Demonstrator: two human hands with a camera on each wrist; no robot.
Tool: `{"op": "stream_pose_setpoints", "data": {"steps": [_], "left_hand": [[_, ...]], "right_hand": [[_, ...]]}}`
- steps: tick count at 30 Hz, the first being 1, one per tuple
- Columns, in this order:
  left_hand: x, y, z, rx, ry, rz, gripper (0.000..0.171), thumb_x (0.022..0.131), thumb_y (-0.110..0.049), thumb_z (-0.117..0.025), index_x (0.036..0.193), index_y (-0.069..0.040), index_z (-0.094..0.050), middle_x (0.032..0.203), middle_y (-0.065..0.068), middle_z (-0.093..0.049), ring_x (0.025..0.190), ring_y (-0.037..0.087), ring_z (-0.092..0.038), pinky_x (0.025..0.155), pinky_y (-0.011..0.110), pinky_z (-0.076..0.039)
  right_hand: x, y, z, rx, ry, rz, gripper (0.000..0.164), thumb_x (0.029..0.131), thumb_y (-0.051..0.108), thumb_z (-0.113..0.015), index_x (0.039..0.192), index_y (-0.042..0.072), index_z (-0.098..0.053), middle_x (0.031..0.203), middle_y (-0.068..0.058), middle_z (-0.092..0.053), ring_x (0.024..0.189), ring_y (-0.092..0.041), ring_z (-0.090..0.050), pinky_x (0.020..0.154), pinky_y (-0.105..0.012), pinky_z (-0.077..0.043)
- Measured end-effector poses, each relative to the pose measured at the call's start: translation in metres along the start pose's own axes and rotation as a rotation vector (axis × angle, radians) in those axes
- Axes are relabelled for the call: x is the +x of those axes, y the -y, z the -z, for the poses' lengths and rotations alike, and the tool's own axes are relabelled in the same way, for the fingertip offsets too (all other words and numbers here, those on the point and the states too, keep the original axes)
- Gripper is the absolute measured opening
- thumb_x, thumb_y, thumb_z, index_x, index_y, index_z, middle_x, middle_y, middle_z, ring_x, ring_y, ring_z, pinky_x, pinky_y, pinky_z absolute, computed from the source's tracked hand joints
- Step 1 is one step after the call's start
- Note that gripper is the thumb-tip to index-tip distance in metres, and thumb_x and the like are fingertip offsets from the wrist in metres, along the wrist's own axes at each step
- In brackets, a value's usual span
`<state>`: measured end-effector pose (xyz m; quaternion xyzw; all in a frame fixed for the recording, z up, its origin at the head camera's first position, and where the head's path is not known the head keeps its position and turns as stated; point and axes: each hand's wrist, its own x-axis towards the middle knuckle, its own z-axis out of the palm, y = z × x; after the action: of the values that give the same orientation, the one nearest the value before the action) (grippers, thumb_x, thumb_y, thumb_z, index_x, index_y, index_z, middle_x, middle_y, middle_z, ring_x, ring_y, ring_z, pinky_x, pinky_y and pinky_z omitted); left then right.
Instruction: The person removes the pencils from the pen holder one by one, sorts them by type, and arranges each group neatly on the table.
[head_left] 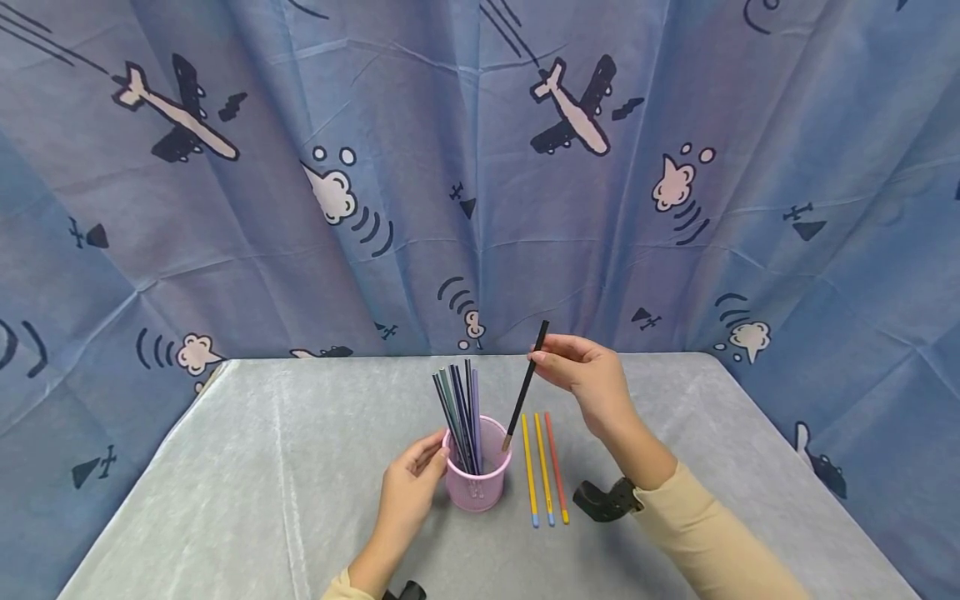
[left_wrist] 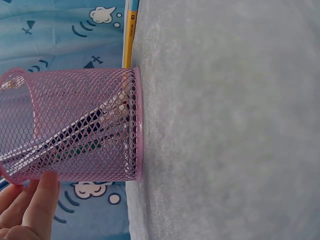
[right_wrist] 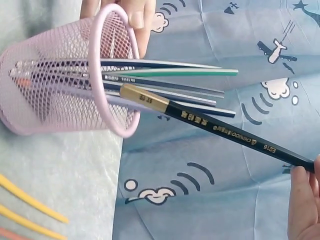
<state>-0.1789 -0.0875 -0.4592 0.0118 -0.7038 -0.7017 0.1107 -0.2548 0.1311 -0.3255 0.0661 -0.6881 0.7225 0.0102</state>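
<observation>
My right hand (head_left: 588,375) pinches a black pencil (head_left: 527,383) near its upper end, above the right side of a pink mesh pencil cup (head_left: 474,492). The pencil slants, and its gold lower end (right_wrist: 145,97) is at the cup's rim in the right wrist view. My left hand (head_left: 408,479) holds the cup's left side near the rim, with a fingertip against the mesh in the left wrist view. Several dark, green and lilac pencils (head_left: 461,417) stand in the cup, leaning to the left.
Right of the cup, two yellow pencils (head_left: 543,467) and one orange-red pencil (head_left: 557,467) lie side by side on the grey-covered table (head_left: 225,500). A blue curtain (head_left: 420,183) with airplane prints hangs behind and at both sides.
</observation>
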Motion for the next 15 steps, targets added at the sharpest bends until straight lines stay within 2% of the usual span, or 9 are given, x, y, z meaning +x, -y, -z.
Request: {"op": "stream_pose_setpoints", "data": {"steps": [8, 11, 15], "left_hand": [[0.000, 0.001, 0.000, 0.003, -0.004, -0.006, 0.035, 0.097, -0.010, -0.062, 0.128, 0.007, -0.061, 0.128, 0.025, -0.065, 0.120, 0.035, -0.064, 0.091, 0.020, -0.059], [0.000, 0.001, 0.001, 0.003, 0.003, -0.014, 0.035, 0.097, -0.009, -0.062, 0.128, 0.008, -0.061, 0.128, 0.026, -0.065, 0.120, 0.035, -0.064, 0.091, 0.020, -0.058], [0.000, 0.002, 0.001, -0.002, 0.011, -0.022, 0.035, 0.097, -0.009, -0.062, 0.128, 0.008, -0.061, 0.128, 0.026, -0.064, 0.120, 0.036, -0.063, 0.091, 0.019, -0.058]], "right_hand": [[-0.001, 0.002, 0.018, 0.006, -0.004, 0.017, 0.017, 0.091, 0.001, -0.069, 0.106, 0.009, -0.071, 0.088, 0.013, -0.076, 0.086, -0.003, -0.074, 0.083, -0.023, -0.062], [-0.002, 0.001, 0.025, -0.025, -0.016, 0.009, 0.021, 0.091, 0.005, -0.071, 0.112, 0.006, -0.070, 0.089, 0.015, -0.076, 0.087, -0.002, -0.073, 0.083, -0.021, -0.061], [-0.003, -0.001, 0.033, -0.056, -0.039, -0.016, 0.036, 0.091, 0.005, -0.070, 0.124, -0.007, -0.062, 0.087, 0.015, -0.074, 0.086, 0.000, -0.073, 0.083, -0.020, -0.061]]}}
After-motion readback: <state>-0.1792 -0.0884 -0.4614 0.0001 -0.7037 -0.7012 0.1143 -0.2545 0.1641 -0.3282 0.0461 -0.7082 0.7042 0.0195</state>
